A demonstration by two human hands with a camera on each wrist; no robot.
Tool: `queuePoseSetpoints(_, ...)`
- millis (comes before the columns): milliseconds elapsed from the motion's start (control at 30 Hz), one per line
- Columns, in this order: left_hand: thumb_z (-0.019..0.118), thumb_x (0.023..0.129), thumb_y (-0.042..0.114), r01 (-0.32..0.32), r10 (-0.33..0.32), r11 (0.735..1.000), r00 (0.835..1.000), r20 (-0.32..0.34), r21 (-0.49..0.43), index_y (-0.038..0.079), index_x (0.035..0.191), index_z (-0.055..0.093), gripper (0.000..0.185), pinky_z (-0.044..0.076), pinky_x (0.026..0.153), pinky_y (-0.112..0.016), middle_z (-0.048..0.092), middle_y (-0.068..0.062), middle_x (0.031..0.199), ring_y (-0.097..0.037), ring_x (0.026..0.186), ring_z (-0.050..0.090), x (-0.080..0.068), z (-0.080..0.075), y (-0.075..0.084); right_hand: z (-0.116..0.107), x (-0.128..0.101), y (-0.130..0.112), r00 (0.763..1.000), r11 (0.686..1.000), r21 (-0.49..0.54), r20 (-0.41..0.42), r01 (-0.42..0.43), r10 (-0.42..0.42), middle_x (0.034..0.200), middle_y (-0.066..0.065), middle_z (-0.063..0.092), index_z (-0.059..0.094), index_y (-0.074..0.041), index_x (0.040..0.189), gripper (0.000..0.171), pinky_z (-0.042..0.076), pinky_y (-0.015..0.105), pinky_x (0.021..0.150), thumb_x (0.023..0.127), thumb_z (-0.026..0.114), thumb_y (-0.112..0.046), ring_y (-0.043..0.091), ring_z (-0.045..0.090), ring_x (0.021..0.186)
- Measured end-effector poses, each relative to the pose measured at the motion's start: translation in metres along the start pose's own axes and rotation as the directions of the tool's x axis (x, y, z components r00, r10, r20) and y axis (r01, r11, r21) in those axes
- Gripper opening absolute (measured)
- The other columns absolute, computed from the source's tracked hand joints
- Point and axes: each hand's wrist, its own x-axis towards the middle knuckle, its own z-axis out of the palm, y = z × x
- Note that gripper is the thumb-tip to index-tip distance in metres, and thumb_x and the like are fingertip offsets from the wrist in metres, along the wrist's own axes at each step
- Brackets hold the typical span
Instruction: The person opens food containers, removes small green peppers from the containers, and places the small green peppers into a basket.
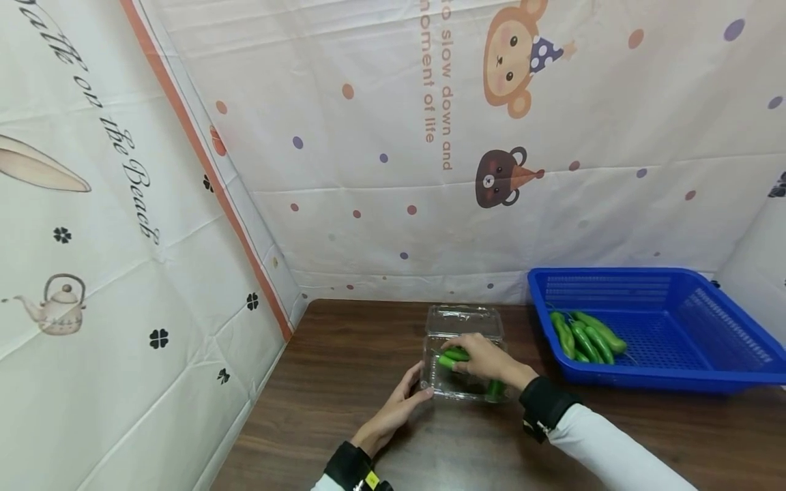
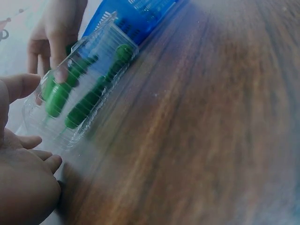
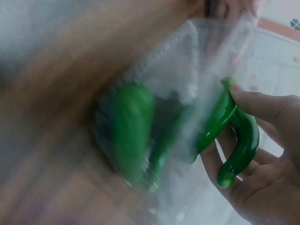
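A clear plastic clamshell box (image 1: 443, 383) stands on the table with its lid (image 1: 463, 320) folded back. My right hand (image 1: 488, 358) reaches over the box and holds green peppers (image 1: 447, 362); in the right wrist view a straighter pepper (image 3: 218, 119) is at the thumb and a curved one (image 3: 248, 145) lies against the fingers. More green peppers (image 2: 86, 107) lie inside the box, seen through its wall. At the box's left side is my left hand (image 1: 396, 412), thumb and fingers spread around the near left corner.
A blue plastic basket (image 1: 645, 379) stands to the right, with several green peppers (image 1: 589, 339) at its left end. The brown wooden table (image 1: 344, 354) reaches back to a printed cloth (image 1: 368, 239), which also hangs along the left side.
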Motion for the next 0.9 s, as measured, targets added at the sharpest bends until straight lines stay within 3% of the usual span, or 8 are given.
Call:
queuePoseSetpoints(267,0.061,0.103,0.038,-0.017,0.017,1.000,1.000,0.003,0.007,0.019,0.164,0.023,0.074,0.022,0.122,-0.065,0.016,-0.020,0.170,-0.044,0.157,0.011,0.000,0.000,0.000,-0.049,0.012,-0.006,0.995,0.998,-0.055,-0.098,-0.025,0.020,0.116,0.017,0.073,0.069,-0.001,0.125,0.036,0.058,0.043,0.080,0.090,0.076,-0.005,0.027,0.070,0.096)
queuePoseSetpoints(400,0.061,0.103,0.036,-0.024,0.024,1.000,1.000,-0.004,0.009,0.019,0.163,0.024,0.073,0.021,0.122,-0.066,0.016,-0.020,0.170,-0.044,0.157,0.011,-0.001,0.000,-0.001,-0.079,0.020,-0.011,0.985,0.995,-0.095,-0.171,0.014,-0.030,0.112,0.020,0.073,0.069,0.001,0.124,0.036,0.059,0.044,0.077,0.089,0.076,-0.002,0.030,0.071,0.093)
queuePoseSetpoints(533,0.061,0.103,0.035,-0.029,0.029,1.000,1.000,-0.008,0.010,0.018,0.163,0.024,0.073,0.020,0.122,-0.065,0.017,-0.020,0.170,-0.044,0.157,0.011,0.000,0.000,-0.002,-0.113,0.025,-0.019,0.976,0.989,-0.148,-0.218,-0.008,-0.025,0.114,0.023,0.072,0.068,0.004,0.125,0.038,0.059,0.047,0.081,0.089,0.076,-0.003,0.033,0.070,0.097)
queuePoseSetpoints(700,0.061,0.103,0.034,-0.033,0.033,0.999,0.999,-0.005,0.004,0.017,0.163,0.024,0.073,0.019,0.122,-0.065,0.017,-0.021,0.170,-0.044,0.157,0.011,0.000,0.000,-0.002,-0.148,0.021,-0.025,0.963,0.973,-0.220,-0.270,-0.064,0.002,0.122,0.026,0.069,0.065,0.002,0.130,0.042,0.057,0.051,0.084,0.091,0.076,-0.005,0.037,0.068,0.102)
queuePoseSetpoints(900,0.061,0.103,0.033,-0.032,0.032,0.999,0.999,-0.003,0.004,0.016,0.163,0.024,0.072,0.019,0.122,-0.066,0.016,-0.022,0.170,-0.045,0.157,0.010,0.000,-0.001,-0.002,-0.180,0.009,-0.021,0.950,0.967,-0.226,-0.307,-0.121,0.047,0.117,0.029,0.069,0.065,0.005,0.129,0.041,0.056,0.054,0.082,0.090,0.075,-0.004,0.041,0.069,0.099)
